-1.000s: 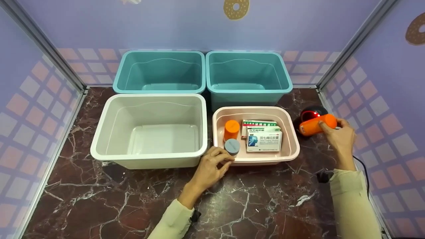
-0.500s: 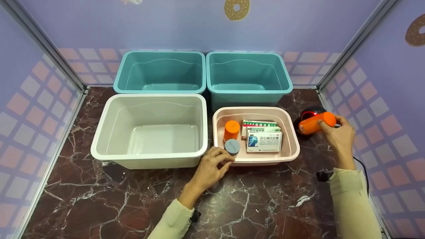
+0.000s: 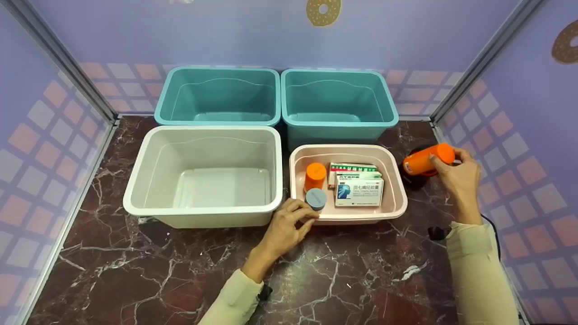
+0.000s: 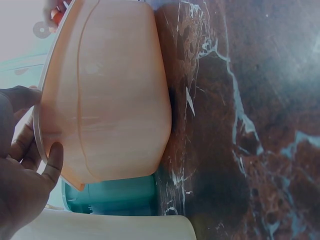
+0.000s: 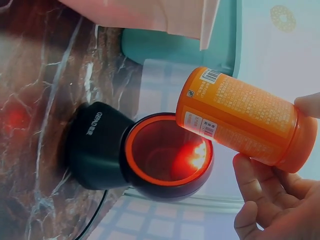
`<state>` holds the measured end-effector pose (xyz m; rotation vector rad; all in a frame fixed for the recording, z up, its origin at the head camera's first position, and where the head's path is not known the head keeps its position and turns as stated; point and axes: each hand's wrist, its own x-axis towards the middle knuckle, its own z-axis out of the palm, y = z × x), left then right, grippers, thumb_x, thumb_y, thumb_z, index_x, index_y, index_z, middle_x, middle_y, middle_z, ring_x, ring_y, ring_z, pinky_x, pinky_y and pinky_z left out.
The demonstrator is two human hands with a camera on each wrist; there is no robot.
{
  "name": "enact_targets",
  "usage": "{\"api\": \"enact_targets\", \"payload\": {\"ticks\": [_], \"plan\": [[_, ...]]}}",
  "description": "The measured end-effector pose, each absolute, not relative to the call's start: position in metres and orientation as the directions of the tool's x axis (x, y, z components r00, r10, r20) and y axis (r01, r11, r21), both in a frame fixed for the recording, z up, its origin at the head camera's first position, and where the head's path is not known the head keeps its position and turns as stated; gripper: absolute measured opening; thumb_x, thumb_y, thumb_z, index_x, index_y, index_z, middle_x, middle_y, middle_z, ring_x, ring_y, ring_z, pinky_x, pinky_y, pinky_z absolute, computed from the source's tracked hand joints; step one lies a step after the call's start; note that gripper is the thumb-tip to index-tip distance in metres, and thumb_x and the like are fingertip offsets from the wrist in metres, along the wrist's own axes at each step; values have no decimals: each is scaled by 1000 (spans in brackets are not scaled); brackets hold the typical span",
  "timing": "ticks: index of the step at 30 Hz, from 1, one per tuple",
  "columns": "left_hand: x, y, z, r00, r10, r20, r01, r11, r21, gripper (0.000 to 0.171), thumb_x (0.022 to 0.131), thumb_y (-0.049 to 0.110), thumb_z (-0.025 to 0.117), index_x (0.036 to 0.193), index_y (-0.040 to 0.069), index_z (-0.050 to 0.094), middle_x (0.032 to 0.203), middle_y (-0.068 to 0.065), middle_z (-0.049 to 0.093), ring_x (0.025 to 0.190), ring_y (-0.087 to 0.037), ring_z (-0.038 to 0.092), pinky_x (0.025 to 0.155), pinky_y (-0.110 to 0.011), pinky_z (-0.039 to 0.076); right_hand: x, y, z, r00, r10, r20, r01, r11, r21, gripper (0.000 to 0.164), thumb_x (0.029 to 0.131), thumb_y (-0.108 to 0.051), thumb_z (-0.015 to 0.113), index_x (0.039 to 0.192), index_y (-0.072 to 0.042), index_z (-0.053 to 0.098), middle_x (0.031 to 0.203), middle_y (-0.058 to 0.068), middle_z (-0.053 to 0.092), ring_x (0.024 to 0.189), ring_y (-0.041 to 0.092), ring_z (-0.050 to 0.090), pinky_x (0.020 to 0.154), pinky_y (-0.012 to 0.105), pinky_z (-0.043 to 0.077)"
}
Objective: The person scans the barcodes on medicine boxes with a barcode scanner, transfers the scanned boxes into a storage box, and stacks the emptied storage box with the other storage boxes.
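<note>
My right hand (image 3: 461, 178) pinches an orange pill bottle (image 3: 422, 161) near its cap end, tilted in the air. In the right wrist view the bottle (image 5: 240, 120) shows printed labels and barcodes, beside the round, red-lit window of a black barcode scanner (image 5: 165, 155). Thumb and fingers of my left hand (image 3: 286, 225) grip the near left rim of the pink bin (image 3: 393, 210); the left wrist view shows the thumb (image 4: 54, 162) outside that rim. Inside the bin stand another orange bottle (image 3: 315, 177), a grey-capped container (image 3: 316, 199) and several medicine boxes (image 3: 360, 192).
To the left stands a large white bin (image 3: 203, 211). Two teal bins, a left one (image 3: 216, 122) and a right one (image 3: 341, 123), stand against the back wall. The scanner's cable (image 3: 492, 225) runs along the right side of the dark marbled table (image 3: 352, 275).
My right hand has raised the orange bottle slightly, away from me and a little left. The scanner's red glow is now hidden in the head view. My left hand stays on the rim.
</note>
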<state>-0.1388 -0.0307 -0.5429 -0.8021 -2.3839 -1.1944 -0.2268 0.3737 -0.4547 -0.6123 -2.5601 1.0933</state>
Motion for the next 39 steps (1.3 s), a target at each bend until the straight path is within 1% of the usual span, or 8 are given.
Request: {"api": "enact_targets", "payload": {"ticks": [7,13,16,19,28,32,39], "plan": [[-139,-31,-543,-780,327,534,625,467,626,9,87,13,75,95,17,76,100,3,68,101,-16,60,93,-31,50,-232,364,-445,-867,479,135,237,636,-735,58,82,-46,73,129,-12,64,102,-4,61,77,-6,50,76,16,39],[-139,-31,-543,-781,326,533,623,472,624,9,87,13,75,95,17,76,99,3,68,101,-17,60,94,-31,50,-240,353,-436,-873,455,178,179,636,-750,55,82,-41,73,127,-10,65,103,-5,60,77,-6,51,77,15,40],[-139,-31,-543,-776,324,541,628,473,618,9,87,12,75,94,17,76,98,3,68,101,-17,60,93,-31,50,-244,348,-432,-870,450,203,151,633,-759,54,81,-39,73,125,-9,65,98,-9,59,75,-5,52,75,15,39],[-139,-31,-542,-771,323,549,634,473,612,8,87,12,75,94,17,76,98,3,68,100,-17,60,93,-31,50,-247,345,-429,-866,448,222,123,621,-774,52,80,-37,74,123,-9,66,97,-10,59,74,-5,53,73,15,41],[-139,-31,-542,-769,322,552,636,471,611,11,85,10,77,94,17,76,98,4,68,100,-16,60,93,-31,50,-257,338,-421,-859,454,236,105,608,-787,53,79,-38,76,123,-10,67,93,-16,57,72,-5,53,71,14,41],[-139,-31,-542,-769,324,551,635,478,607,11,84,11,77,93,18,76,98,3,68,100,-17,60,93,-31,49,-261,334,-417,-863,448,235,86,586,-805,54,80,-37,77,125,-9,66,95,-14,57,74,-3,55,70,13,44],[-138,-31,-541,-771,324,548,634,482,605,10,85,12,77,93,18,76,99,4,68,100,-16,60,91,-31,49,-268,327,-411,-854,449,263,61,588,-806,54,78,-37,76,124,-10,67,97,-10,59,75,-3,54,72,14,42]]}}
